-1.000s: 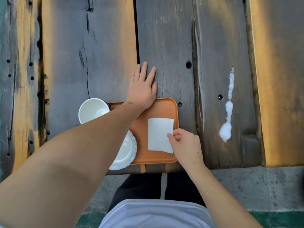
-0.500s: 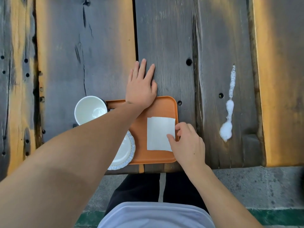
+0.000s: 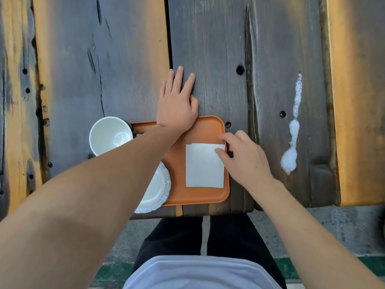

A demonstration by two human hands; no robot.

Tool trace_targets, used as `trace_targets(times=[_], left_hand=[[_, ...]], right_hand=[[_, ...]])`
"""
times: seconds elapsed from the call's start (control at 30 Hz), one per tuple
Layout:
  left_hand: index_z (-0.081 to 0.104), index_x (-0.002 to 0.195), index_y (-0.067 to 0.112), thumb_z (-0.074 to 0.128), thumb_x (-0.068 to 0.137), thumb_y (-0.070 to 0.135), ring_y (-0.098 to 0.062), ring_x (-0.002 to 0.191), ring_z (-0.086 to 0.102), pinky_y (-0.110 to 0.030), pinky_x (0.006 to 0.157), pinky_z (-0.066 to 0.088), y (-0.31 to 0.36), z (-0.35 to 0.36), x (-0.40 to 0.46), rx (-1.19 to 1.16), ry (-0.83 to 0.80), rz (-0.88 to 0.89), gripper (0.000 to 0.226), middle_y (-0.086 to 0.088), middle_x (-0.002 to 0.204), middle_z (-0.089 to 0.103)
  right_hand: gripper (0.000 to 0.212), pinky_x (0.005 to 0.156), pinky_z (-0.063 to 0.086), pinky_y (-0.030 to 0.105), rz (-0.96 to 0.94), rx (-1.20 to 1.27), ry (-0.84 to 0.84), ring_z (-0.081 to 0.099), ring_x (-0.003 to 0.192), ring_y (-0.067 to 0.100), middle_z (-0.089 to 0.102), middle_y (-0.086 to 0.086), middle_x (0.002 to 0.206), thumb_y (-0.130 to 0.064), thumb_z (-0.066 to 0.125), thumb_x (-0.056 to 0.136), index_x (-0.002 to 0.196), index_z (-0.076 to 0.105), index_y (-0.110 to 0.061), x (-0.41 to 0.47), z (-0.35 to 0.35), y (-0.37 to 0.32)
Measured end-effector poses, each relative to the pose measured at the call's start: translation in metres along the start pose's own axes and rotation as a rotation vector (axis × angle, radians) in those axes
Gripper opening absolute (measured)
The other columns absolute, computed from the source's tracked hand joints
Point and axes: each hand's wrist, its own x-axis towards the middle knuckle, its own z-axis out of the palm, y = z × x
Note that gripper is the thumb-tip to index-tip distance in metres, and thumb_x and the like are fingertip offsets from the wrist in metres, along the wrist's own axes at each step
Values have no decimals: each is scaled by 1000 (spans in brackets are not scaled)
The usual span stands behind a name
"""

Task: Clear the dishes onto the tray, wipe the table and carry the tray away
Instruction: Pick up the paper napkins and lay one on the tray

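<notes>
Napkin (image 3: 205, 165): thin, limp white square lying flat at 3 o'clock on the smooth orange tray (image 3: 208, 131); best lifted by its corner. Right hand (image 3: 242, 156) fingertips pinching its far right corner. Left hand (image 3: 177, 105) flat, fingers together, on rough weathered table (image 3: 218, 49). Foamy spill (image 3: 289, 158) further right

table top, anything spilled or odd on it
Yes: a streak of white foam lies spilled on the dark plank of the table, right of the orange tray and apart from it, thin at the far end and pooling nearer the person. The plate overhangs the tray's near left edge.
</notes>
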Motion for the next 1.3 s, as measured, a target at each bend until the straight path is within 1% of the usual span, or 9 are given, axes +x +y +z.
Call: trace_targets(times=[0.23, 0.43, 0.63, 0.77, 0.87, 1.0, 1.1, 1.2, 1.3], left_hand=[[43, 154, 19, 33, 94, 29, -34, 156, 21, -48, 127, 19, -1, 1, 0, 15, 17, 10, 62, -13, 166, 29], [41, 155, 19, 37, 95, 27, -34, 156, 18, -48, 127, 17, 1, 0, 1, 12, -10, 8, 61, -12, 167, 27], [42, 154, 19, 40, 93, 27, -34, 156, 20, -48, 127, 18, 1, -1, -1, 2, -13, -3, 61, -13, 166, 28], [40, 156, 18, 40, 95, 27, -35, 156, 16, -48, 127, 15, 2, -8, 1, -17, -62, -5, 61, -13, 167, 25], [38, 156, 17, 44, 97, 25, -36, 156, 14, -48, 126, 15, 6, -15, 5, -15, -128, -15, 59, -14, 168, 23], [42, 150, 13, 50, 94, 27, -40, 155, 14, -48, 124, 17, 17, -26, 12, 80, -198, 11, 58, -19, 165, 24], [46, 145, 15, 52, 91, 27, -42, 153, 17, -51, 123, 19, 33, -29, 15, 111, -232, 62, 55, -20, 163, 27], [45, 145, 17, 51, 93, 29, -41, 152, 19, -53, 123, 20, 59, -24, 25, 82, -255, 81, 53, -20, 163, 28], [44, 147, 19, 48, 96, 29, -40, 153, 18, -52, 123, 20, 82, -7, 40, 66, -225, 115, 53, -20, 165, 24]], right_hand=[[23, 63, 48, 33, -19, -104, -142, 57, 73, 18, 49, -5, 86, -43, 66, 88, 86, 52, -25, 21, -10, -4], [26, 69, 53, 34, 61, 64, -181, 58, 74, 12, 57, -8, 80, -41, 73, 84, 73, 54, -27, 20, -20, -5], [21, 68, 55, 28, 259, 414, -253, 68, 69, 3, 73, -6, 71, -29, 78, 83, 88, 58, -25, 1, -24, -7], [24, 78, 54, 28, 300, 406, -288, 66, 84, 7, 72, -10, 83, -31, 76, 84, 105, 66, -29, -7, -19, -12], [20, 83, 54, 30, 275, 482, -335, 64, 90, 6, 72, -10, 97, -26, 62, 93, 110, 72, -28, -15, -24, -19], [22, 82, 54, 39, 384, 739, -273, 62, 83, 15, 69, 4, 86, -23, 51, 92, 89, 71, -15, -28, -41, -20], [22, 89, 55, 47, 499, 858, -175, 63, 88, 24, 65, 10, 90, -22, 50, 90, 91, 66, -7, -34, -59, -6], [10, 84, 55, 40, 553, 821, -101, 65, 97, 22, 66, 6, 98, -19, 57, 93, 96, 63, -11, -37, -88, 26], [11, 84, 56, 46, 565, 700, 30, 66, 96, 26, 66, 8, 96, -20, 63, 90, 93, 60, -10, -24, -122, 68]])
